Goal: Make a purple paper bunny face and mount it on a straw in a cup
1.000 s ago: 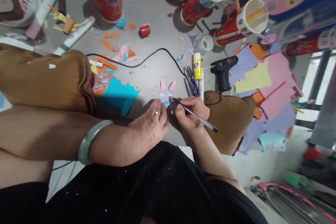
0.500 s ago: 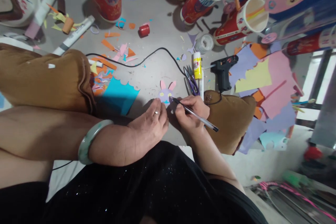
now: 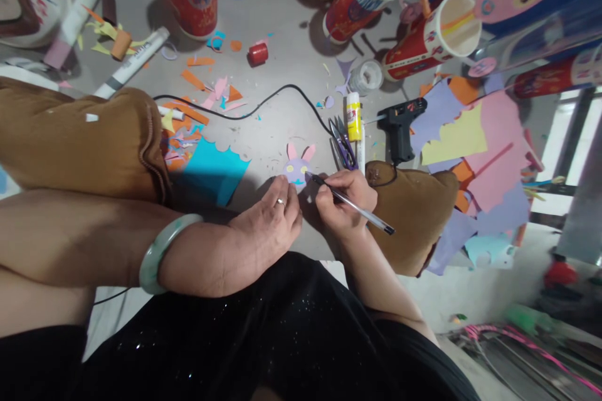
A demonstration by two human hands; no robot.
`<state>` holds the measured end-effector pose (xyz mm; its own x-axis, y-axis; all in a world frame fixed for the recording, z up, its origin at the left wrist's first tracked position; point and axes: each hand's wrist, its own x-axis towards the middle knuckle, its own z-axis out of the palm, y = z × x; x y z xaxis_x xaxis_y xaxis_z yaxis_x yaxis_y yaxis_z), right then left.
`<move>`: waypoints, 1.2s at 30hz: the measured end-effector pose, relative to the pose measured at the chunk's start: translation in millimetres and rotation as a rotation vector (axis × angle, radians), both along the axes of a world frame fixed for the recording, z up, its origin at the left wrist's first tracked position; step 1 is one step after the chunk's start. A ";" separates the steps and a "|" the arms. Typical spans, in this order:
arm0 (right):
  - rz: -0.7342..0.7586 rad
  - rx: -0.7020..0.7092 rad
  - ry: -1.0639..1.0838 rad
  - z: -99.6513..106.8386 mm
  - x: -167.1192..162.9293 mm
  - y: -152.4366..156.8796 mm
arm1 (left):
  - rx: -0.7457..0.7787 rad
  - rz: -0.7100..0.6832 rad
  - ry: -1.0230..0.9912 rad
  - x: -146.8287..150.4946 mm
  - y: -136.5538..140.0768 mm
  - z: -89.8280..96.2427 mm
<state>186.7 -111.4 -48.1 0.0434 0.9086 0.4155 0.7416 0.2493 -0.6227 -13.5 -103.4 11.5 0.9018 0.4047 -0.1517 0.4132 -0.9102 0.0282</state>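
Note:
A small purple paper rabbit face (image 3: 294,173) with pink ears, yellow eyes and a blue piece near its lower edge lies on the grey table. The bent, closed fingers of my left hand (image 3: 270,216) hold its lower edge down against the tabletop. In my right hand (image 3: 348,200) is a ballpoint pen (image 3: 362,210), pinched between thumb and fingers. Its tip is beside the rabbit's right eye; whether it touches the paper I cannot tell. Purple-handled scissors (image 3: 345,149) and a yellow glue stick (image 3: 353,116) lie just beyond my right hand.
A black glue gun (image 3: 399,128) lies at the right, near coloured paper sheets (image 3: 498,156). Its cord (image 3: 244,116) crosses the table. Brown cushions (image 3: 409,219) flank my arms. Blue paper (image 3: 214,172) and scraps lie left; red paper cups (image 3: 192,6) stand at the back.
The pen and my right hand have shifted slightly to the right, so a bit more of the rabbit's right eye shows. My left hand stays in place.

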 end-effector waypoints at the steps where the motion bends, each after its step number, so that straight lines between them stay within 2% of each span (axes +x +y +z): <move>1: 0.001 -0.002 0.004 0.1 -0.1 -0.1 | 0.006 -0.006 -0.003 -0.1 0.1 -0.3; 10: -0.012 0.019 0.011 0.0 0.5 1.3 | -0.003 -0.025 0.003 -0.2 2.1 1.4; 15: 0.042 0.052 0.023 -1.5 1.4 1.8 | -0.017 -0.020 0.002 -0.1 1.1 0.1; 23: 0.033 0.011 -0.016 -0.9 -1.0 0.2 | 0.029 -0.031 0.000 -0.6 0.9 -1.1; 36: 0.018 -0.016 -0.030 0.7 -1.3 -0.4 | -0.003 -0.015 0.041 1.7 0.7 0.8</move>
